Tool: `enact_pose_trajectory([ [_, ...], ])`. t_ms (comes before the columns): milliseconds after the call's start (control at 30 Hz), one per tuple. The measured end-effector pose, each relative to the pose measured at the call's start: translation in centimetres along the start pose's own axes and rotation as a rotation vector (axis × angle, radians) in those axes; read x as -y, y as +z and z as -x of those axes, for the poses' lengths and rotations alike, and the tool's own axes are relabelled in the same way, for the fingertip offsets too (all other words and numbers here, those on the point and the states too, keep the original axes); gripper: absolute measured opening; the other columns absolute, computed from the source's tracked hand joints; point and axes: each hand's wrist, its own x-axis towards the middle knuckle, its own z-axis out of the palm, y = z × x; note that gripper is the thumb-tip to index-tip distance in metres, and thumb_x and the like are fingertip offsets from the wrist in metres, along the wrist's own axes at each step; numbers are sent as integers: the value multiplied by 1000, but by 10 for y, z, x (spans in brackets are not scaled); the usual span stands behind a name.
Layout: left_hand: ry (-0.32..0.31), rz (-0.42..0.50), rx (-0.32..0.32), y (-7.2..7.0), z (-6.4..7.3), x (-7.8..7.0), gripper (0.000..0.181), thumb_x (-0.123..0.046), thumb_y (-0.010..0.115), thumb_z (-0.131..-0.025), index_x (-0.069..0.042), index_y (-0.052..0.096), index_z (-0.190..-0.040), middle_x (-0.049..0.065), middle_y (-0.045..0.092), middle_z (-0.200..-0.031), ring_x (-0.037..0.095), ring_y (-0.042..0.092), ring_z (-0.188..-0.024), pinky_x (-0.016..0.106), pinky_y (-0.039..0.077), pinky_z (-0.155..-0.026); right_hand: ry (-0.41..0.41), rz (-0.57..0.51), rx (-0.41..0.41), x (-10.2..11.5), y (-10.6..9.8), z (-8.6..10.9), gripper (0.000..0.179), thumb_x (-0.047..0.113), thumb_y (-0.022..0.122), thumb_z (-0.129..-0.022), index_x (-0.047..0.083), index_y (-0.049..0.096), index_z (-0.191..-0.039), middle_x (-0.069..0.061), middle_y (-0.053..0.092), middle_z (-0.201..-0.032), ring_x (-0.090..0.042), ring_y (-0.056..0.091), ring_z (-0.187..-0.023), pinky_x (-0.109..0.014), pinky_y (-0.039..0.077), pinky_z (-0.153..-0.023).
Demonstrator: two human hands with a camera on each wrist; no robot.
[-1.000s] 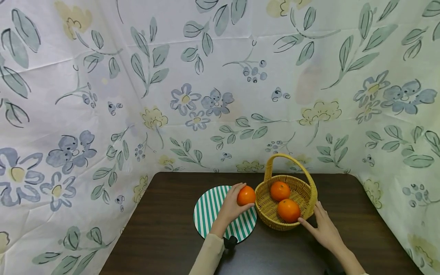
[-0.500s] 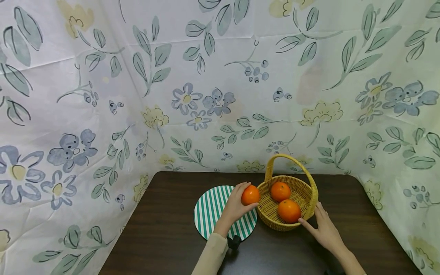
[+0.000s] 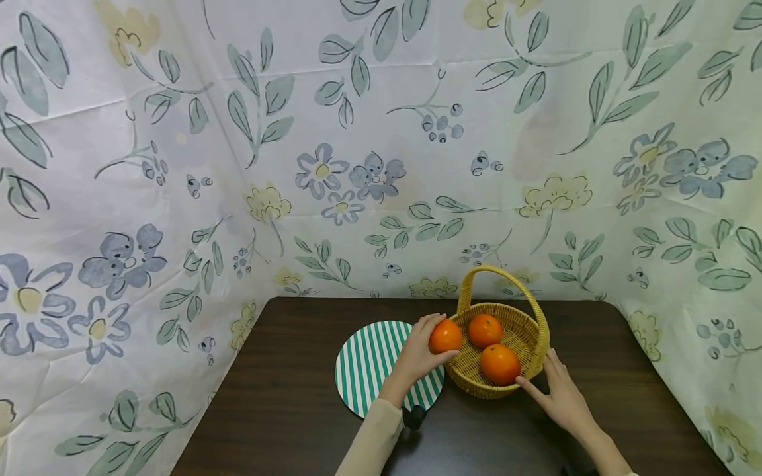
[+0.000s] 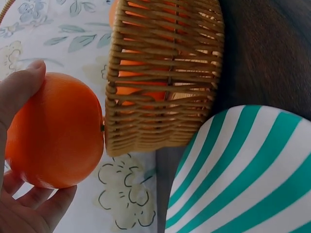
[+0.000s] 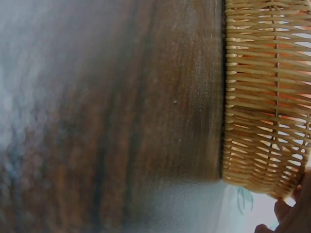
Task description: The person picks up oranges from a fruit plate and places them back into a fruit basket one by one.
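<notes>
In the head view my left hand (image 3: 419, 354) holds an orange (image 3: 445, 337) at the left rim of a yellow wicker basket (image 3: 476, 387). Thumb and fingers lie on opposite sides of this orange (image 4: 56, 131) in the left wrist view, where it is beside the top of the wicker wall (image 4: 160, 111). Two more oranges sit inside the basket, one farther back (image 3: 485, 330) and one nearer (image 3: 500, 365). My right hand (image 3: 562, 396) rests against the basket's right side, thumb and fingers spread. Only some fingertips (image 5: 282, 209) show at the wicker in the right wrist view.
A round green-and-white striped mat (image 3: 366, 363) lies left of the basket, partly under my left forearm. The basket's tall arched handle (image 3: 506, 274) rises over it. Flower-patterned cloth (image 3: 381, 165) hangs behind and beside the dark wooden table (image 3: 286, 396).
My left hand has carried the orange rightward, from over the striped mat to the basket's left rim. The right hand and the basket have stayed in place.
</notes>
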Motion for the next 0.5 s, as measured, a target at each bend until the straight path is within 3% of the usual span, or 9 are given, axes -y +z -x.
enact_pose_trajectory([
  [333,24,3,17,10,-5,-3,70,-41,71,-79,-26,40,-140,-3,37,-142,20,49,-118,37,51,-85,16,3,9,0,-1,0,86,46,55,-90,8,7,-150,-25,6,-152,-43,7,-139,-63,11,-107],
  [500,12,-2,36,14,-7,-4,71,-44,71,-79,-33,37,-141,-4,37,-142,18,49,-119,36,51,-86,27,-1,24,-1,-2,0,87,48,54,-90,8,6,-150,-25,5,-152,-43,6,-139,-63,11,-107],
])
